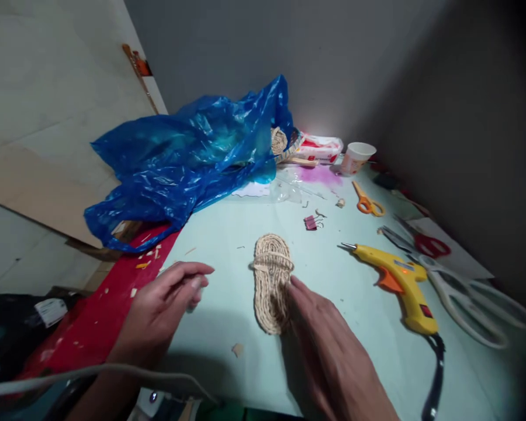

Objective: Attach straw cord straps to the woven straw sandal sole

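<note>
A small woven straw slipper sole with a braided strap across it [272,298] lies flat on the pale green tabletop [219,234]. My right hand [328,333] is beside its right edge, fingers stretched out and together, the fingertips touching or almost touching the side of the slipper. To the left, apart from the slipper, my left hand [170,298] hovers over the table with its index finger pointing forward and the other fingers loosely curled. Nothing shows in it. A yellow hot glue gun [403,278] with an orange trigger rests right of my right hand.
A blue plastic bag [193,152] covers the back left, with a coiled straw piece [279,140] at its opening. Orange scissors [368,202], large white-handled scissors [464,298], a paper cup [357,158] and a pink binder clip [311,222] lie around. A cable [114,368] crosses the front left.
</note>
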A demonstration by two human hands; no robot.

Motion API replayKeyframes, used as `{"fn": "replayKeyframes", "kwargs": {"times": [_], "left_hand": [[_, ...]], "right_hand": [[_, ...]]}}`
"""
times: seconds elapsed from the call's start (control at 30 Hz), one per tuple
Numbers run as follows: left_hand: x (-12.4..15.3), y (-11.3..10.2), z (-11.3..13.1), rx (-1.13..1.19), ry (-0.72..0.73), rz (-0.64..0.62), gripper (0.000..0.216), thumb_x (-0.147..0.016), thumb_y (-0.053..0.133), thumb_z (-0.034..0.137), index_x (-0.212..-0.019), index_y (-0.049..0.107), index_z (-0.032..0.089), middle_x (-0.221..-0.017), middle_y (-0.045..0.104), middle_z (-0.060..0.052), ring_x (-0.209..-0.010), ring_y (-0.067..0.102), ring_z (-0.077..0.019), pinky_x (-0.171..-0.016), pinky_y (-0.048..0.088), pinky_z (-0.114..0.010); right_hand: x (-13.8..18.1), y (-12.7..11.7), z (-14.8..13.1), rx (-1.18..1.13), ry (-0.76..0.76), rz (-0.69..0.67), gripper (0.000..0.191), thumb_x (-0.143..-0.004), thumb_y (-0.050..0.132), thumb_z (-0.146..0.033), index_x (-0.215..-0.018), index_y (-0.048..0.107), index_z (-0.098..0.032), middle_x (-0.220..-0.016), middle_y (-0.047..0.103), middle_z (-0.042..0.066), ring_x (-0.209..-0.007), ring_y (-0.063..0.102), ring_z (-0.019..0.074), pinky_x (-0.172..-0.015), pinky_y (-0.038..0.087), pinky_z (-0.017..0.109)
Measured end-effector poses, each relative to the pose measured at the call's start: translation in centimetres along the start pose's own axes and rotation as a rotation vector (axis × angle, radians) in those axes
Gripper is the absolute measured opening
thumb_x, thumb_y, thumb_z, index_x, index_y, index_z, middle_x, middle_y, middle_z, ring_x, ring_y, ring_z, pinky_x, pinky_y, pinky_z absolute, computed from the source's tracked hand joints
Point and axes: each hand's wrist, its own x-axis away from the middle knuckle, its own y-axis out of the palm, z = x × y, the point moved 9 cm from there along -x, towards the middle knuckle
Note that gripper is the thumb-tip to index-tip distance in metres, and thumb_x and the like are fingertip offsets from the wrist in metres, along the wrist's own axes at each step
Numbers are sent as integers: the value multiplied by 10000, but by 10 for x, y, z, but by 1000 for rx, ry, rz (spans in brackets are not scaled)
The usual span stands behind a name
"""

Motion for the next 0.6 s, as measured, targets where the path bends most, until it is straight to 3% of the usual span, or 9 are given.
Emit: {"fn": "replayKeyframes", "kwargs": {"times": [0.13,0.23,0.4,0.5,0.6], "left_hand": [[20,-31,-13,-29,-3,179,201,-867,556,358,-894,699,219,-683,612,20,-608,543,-128,-588,444,-225],[33,-34,-28,-50,-16,213,237,-866,546,393,-856,701,214,-684,615,12,-565,525,-138,-544,425,-243],[50,-38,-49,-141,-51,227,295,-857,550,482,-821,726,248,-569,622,16,-521,574,-170,-521,473,-249],[49,-51,-51,-217,-40,247,291,-842,582,502,-853,756,269,-708,751,-2,-690,697,-212,-687,555,-274],[32,-61,-38,-423,43,242,330,-863,554,502,-891,771,256,-968,790,-42,-937,713,-260,-943,522,-361]], "right_hand": [[-10,2,-9,198,-48,38,394,-945,436,-223,-1276,523,-26,-1230,638,219,-1020,617,301,-792,587,426],[-24,16,-12,340,39,42,555,-923,484,-436,-1250,531,11,-1163,650,272,-889,636,347,-662,597,488],[-34,31,-12,339,61,19,532,-878,496,-306,-1329,439,-30,-1274,588,280,-917,627,364,-672,587,516],[-33,24,4,290,105,6,506,-896,444,-275,-1341,392,-40,-1266,582,284,-950,624,352,-748,582,515],[-30,11,26,238,219,1,472,-928,395,-320,-1337,388,-84,-1248,589,258,-995,619,349,-793,571,509]]}}
